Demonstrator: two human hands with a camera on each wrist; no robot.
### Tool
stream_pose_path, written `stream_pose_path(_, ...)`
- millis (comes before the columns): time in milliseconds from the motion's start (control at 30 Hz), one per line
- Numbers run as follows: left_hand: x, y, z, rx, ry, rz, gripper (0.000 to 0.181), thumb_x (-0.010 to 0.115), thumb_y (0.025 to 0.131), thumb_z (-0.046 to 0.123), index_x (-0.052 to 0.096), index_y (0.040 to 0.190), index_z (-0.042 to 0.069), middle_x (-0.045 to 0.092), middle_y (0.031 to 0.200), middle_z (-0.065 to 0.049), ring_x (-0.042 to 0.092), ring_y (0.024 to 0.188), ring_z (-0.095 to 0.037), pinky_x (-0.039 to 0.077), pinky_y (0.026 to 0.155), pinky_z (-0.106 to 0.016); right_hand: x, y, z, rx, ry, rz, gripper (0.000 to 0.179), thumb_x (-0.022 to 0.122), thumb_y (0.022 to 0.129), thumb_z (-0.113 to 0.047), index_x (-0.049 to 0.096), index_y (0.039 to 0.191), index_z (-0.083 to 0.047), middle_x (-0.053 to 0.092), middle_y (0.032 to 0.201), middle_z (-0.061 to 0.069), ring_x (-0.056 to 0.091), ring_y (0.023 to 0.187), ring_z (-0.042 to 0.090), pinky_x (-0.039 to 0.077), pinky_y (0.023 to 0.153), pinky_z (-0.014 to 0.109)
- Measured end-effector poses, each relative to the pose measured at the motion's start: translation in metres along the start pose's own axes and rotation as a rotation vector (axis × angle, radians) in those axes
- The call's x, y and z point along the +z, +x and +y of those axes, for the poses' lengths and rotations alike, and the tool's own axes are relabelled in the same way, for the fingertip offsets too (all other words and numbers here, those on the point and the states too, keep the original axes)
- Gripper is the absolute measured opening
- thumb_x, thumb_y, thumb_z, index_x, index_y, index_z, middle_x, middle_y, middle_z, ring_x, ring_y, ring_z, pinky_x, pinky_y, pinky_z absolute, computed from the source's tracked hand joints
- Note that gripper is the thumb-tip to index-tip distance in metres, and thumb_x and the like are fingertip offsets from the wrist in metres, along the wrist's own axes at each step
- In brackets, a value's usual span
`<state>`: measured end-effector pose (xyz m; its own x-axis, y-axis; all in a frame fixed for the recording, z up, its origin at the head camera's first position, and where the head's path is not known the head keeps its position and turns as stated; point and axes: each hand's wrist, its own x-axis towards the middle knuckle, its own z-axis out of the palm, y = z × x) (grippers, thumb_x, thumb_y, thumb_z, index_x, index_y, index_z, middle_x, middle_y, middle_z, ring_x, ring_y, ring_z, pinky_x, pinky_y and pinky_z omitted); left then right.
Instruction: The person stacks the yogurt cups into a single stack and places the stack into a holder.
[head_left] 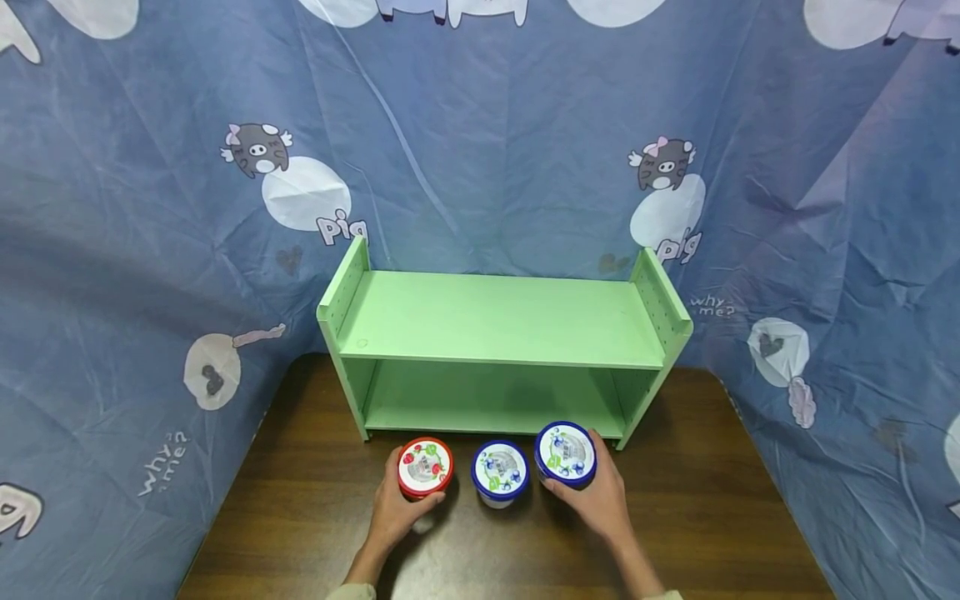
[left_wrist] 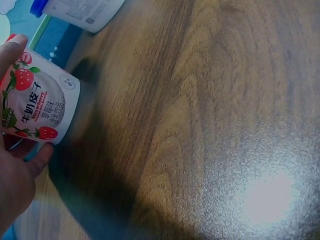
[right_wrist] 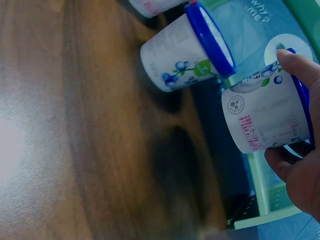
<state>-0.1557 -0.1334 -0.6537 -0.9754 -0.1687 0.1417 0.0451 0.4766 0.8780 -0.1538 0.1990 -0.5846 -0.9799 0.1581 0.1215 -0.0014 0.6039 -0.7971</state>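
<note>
My left hand (head_left: pixel 395 506) grips a white tub with a red lid (head_left: pixel 425 467) and strawberry pictures; in the left wrist view the strawberry tub (left_wrist: pixel 42 97) shows its printed side, with a shadow below it. Thumb and fingers of my right hand (head_left: pixel 596 496) hold a blue-lidded blueberry tub (head_left: pixel 566 454). The right wrist view has this held tub (right_wrist: pixel 267 110) raised above the table, its shadow apart from it. Between the hands a second blueberry tub (head_left: pixel 500 472) stands upright on the table, touched by neither hand.
Just behind the tubs stands a light green two-tier shelf (head_left: pixel 498 321) with raised side panels. The brown wooden table (head_left: pixel 300 517) carries it. A blue cloth with pig prints (head_left: pixel 480 150) hangs behind and around the sides.
</note>
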Motion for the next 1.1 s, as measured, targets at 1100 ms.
stream_pose_path(1100,0.000,0.000,-0.001,0.005,-0.006,0.000,0.110,0.095,0.062,0.028,0.034,0.149,-0.001,0.057,0.137,-0.027,0.059,0.122,-0.041,0.046,0.103,-0.058,-0.005,0.009,-0.052,-0.069,0.020,-0.037,0.111,0.092,0.066,-0.040,0.032,0.155,-0.008,0.049,0.150,0.022,0.052,0.134,0.042,0.043,0.107,0.061)
